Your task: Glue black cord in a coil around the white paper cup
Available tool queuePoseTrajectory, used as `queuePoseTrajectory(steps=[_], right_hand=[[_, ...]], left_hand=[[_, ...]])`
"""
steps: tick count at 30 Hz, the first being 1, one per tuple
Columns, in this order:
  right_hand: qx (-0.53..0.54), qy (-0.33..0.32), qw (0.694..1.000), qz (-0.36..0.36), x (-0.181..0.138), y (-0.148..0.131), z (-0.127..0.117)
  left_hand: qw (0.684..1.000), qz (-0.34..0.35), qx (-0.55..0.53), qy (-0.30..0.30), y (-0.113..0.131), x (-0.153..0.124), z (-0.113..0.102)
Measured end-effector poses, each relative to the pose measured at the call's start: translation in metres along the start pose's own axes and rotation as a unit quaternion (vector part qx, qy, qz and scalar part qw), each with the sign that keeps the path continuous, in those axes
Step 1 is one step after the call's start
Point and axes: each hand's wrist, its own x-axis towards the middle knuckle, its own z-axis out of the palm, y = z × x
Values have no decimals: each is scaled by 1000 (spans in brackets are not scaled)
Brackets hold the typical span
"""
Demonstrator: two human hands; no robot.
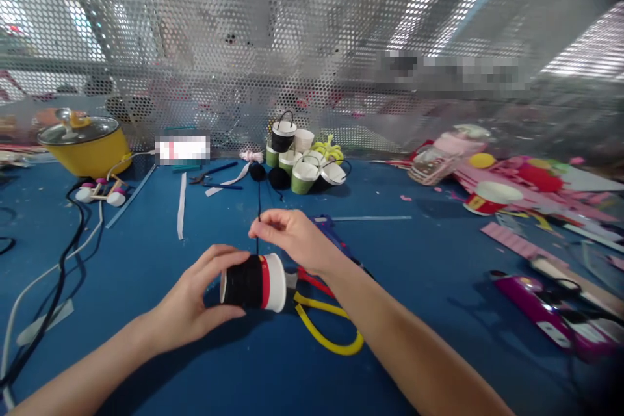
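Note:
A paper cup (247,283) lies on its side in my left hand (195,289), thumb below and fingers above. Black yarn (259,200) covers much of its wall, and a red band and the white rim end show bare on the right. The thumb and fingers of my right hand (287,234) pinch the yarn just above the cup. From there the strand runs back to a small black ball (257,172). Scissors with yellow handles (331,346) rest on the table, partly behind my right forearm.
Small green, white and black wrapped cups (305,177) are grouped at the back. A yellow pot (90,151) stands at left beside cables (63,260). Pliers (214,173) lie behind my hands. At right are a purple device (541,312), a red cup (490,198) and pink scraps (507,229).

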Motion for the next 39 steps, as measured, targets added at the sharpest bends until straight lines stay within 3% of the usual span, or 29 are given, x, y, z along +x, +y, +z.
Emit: queuePoseTrajectory(steps=[5, 9, 19, 31, 39], right_hand=[[-27, 83, 995, -47, -1, -2, -14], [-62, 103, 991, -53, 2, 1, -14], [-152, 81, 983, -54, 4, 6, -2], [-145, -21, 988, 40, 2, 7, 4], [-163, -78, 982, 54, 1, 3, 2]], left_hand=[[984, -120, -132, 8, 1, 4, 1], [973, -144, -181, -16, 4, 6, 0], [991, -47, -121, -43, 7, 0, 1], [999, 47, -5, -16, 5, -2, -2], [992, 106, 71, -18, 3, -5, -3]])
